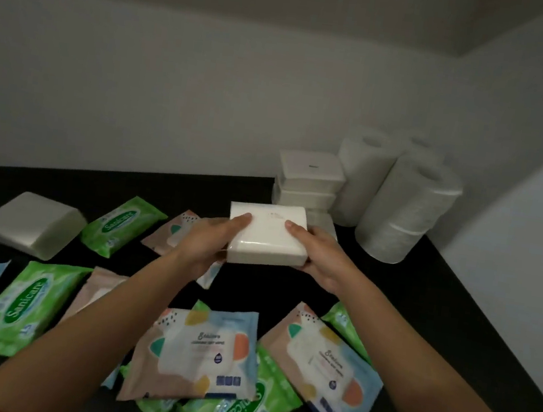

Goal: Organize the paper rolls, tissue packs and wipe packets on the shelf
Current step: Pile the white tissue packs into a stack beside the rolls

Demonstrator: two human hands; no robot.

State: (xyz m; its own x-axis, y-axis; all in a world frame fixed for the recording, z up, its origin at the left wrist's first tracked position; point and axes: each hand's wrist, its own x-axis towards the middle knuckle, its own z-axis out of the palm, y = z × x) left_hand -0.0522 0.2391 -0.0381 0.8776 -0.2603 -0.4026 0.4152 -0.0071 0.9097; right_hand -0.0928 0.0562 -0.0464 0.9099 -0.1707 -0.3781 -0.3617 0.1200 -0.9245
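"While the left hand (204, 245) and the right hand (320, 259) clamp a white tissue pack (267, 236) between them at mid-frame, thumbs pressed on its top face, how much of the black shelf (439, 314) looks sorted?" the desk asks.

"Only the right rear corner," the photographer answers. "Paper rolls (407, 210) stand upright there by the wall, the nearest two stacked one on the other. A stack of tissue packs (308, 179) sits just beside them, to their left. The held pack appears lifted off the shelf, just in front of that stack, so I judge it is headed there."

"And what is left?"

"Most of it. Another tissue pack (31, 224) lies alone at the left of the frame, well apart from the stack. Green Sanicare wipe packets (120, 225) and pastel wipe packets (199, 352) are strewn across the lower half of the frame. They are mixed and overlapping, with none grouped by kind. By my reading the rolls are done, the tissue packs are nearly done, and the wipes are not yet begun."
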